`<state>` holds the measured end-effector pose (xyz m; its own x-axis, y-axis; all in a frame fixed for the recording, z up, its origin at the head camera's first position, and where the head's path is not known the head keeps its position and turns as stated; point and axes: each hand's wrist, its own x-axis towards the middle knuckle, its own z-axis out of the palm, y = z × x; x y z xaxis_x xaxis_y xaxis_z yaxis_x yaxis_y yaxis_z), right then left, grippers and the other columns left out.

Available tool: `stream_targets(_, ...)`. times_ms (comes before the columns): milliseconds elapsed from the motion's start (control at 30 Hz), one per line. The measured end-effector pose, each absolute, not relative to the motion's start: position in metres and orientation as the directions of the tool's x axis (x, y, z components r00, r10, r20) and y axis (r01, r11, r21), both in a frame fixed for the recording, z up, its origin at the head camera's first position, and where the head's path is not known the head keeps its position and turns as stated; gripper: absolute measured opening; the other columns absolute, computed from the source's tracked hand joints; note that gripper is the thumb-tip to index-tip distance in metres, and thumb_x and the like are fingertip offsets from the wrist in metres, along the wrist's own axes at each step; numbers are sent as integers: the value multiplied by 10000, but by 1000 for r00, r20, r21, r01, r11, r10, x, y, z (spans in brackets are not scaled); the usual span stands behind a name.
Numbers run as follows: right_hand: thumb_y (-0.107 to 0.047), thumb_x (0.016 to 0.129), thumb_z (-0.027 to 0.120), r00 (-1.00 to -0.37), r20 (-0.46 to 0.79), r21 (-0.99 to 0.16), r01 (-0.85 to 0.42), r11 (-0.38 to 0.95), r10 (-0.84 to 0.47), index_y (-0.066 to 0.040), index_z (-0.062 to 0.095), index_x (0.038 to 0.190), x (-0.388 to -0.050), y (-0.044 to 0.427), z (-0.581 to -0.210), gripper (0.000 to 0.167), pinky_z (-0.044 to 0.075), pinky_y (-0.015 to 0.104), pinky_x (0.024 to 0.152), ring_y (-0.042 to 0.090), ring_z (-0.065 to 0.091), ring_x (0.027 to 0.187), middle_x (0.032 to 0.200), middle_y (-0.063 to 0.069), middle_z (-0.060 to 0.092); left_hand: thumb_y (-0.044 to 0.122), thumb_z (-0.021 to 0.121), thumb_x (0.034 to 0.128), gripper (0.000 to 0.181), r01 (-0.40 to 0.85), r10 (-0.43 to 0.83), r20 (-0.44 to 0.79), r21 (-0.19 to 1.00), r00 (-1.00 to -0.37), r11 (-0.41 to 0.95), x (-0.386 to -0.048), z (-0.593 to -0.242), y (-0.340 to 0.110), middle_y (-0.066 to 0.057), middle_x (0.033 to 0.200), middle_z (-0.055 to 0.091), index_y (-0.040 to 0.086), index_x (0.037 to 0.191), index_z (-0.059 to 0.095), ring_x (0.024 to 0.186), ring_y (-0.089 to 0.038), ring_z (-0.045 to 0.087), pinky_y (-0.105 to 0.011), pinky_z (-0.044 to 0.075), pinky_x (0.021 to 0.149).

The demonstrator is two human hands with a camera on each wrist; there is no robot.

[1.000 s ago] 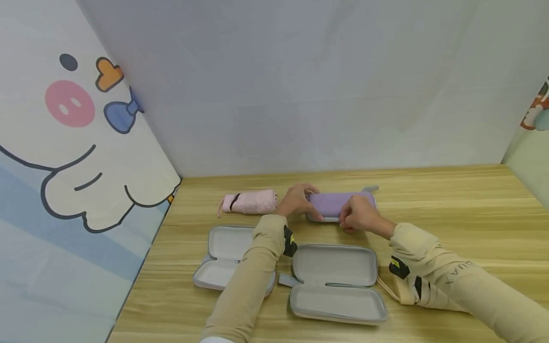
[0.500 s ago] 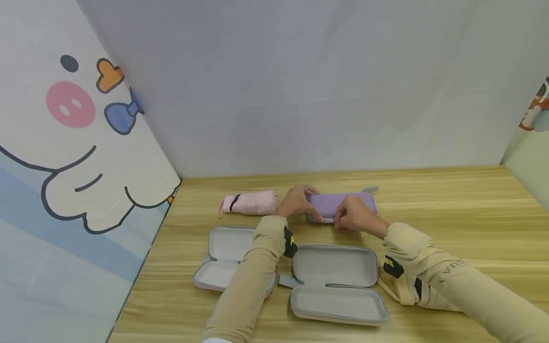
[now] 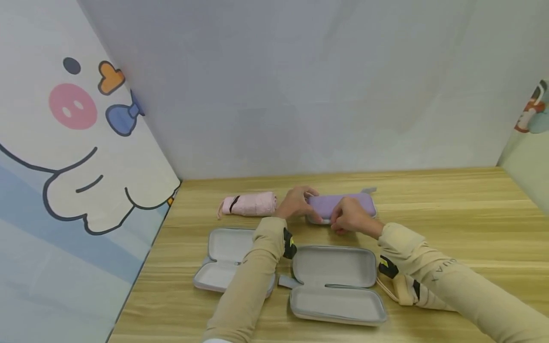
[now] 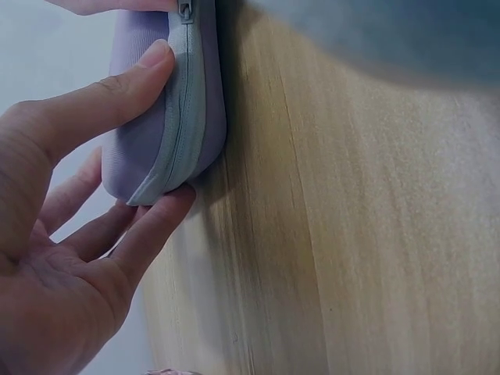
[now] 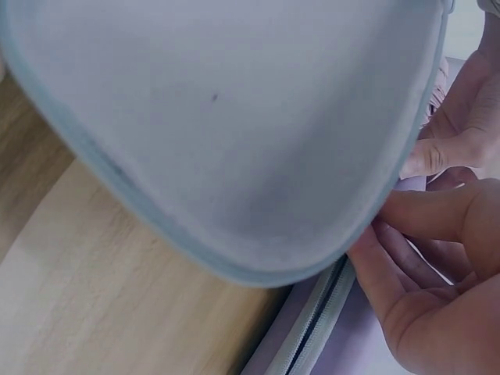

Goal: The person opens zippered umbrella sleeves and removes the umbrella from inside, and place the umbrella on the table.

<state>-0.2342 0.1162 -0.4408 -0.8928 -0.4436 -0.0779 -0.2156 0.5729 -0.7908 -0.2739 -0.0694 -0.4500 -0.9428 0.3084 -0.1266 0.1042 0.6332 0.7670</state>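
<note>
A purple zip case [image 3: 321,205] lies at the back of the table with its grey zip facing me. My left hand [image 3: 296,202] grips the case's left end, thumb on top and fingers round the end, as the left wrist view shows. Along the front edge, my right hand [image 3: 351,216] pinches the zipper pull, which its fingers hide; the metal slider [image 4: 185,11] shows at the top of the left wrist view. Zip teeth [image 4: 182,109] are joined near the left hand. Behind the right fingers the zip [image 5: 312,320] has a dark gap between its two rows.
Two open cases with pale linings, one left [image 3: 227,245] and one in the middle [image 3: 334,267], lie nearer me. A pink folded umbrella [image 3: 250,204] lies left of the left hand. A beige strapped bundle [image 3: 422,293] is partly under the right sleeve.
My right hand has slid left along the front of the purple case, closer to the left hand. The left hand keeps its hold, and the case stays in place.
</note>
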Motion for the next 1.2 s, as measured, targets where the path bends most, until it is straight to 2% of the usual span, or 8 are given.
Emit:
stream_targets(200, 159, 691, 669, -891, -80, -802, -209, 559, -448, 107, 679, 672, -233, 116, -440, 56, 557, 371, 535, 316, 658, 561, 617, 146, 649, 175, 937, 536, 700, 117, 310, -124, 748, -943, 654, -274, -451, -69, -105, 1220, 604, 128, 1166, 634, 1073, -245, 576, -315, 494, 840)
stream_targets(467, 156, 693, 664, -879, -77, -808, -221, 547, -470, 101, 671, 652, -231, 112, -440, 69, 547, 321, 506, 223, 642, 515, 590, 124, 639, 188, 945, 510, 672, 117, 307, -121, 746, -944, 656, -272, -452, -68, -96, 1095, 651, 117, 1101, 631, 968, -199, 609, -286, 505, 776)
stream_targets(633, 158, 699, 660, -872, -65, -806, -240, 540, -485, 102, 671, 649, -232, 110, -440, 77, 548, 341, 511, 253, 647, 526, 595, 145, 643, 210, 941, 527, 678, 123, 307, -118, 739, -944, 662, -271, -451, -68, -91, 1103, 645, 114, 1116, 619, 958, -197, 608, -285, 506, 761)
stream_targets(967, 132, 692, 681, -873, -46, -775, -276, 569, -486, 74, 681, 643, -233, 109, -440, 76, 526, 288, 487, 215, 635, 503, 584, 113, 647, 234, 940, 525, 659, 181, 298, -46, 703, -953, 688, -270, -450, -67, -70, 1034, 643, 64, 1079, 626, 836, -163, 579, -243, 486, 719)
stream_targets(1200, 107, 676, 686, -868, -22, -728, -325, 603, -495, 43, 691, 630, -235, 117, -441, 80, 467, 235, 479, 176, 599, 481, 550, 90, 639, 223, 925, 566, 661, 153, 283, -73, 702, -956, 696, -265, -451, -62, -101, 981, 629, 44, 1096, 572, 827, -170, 584, -238, 492, 691)
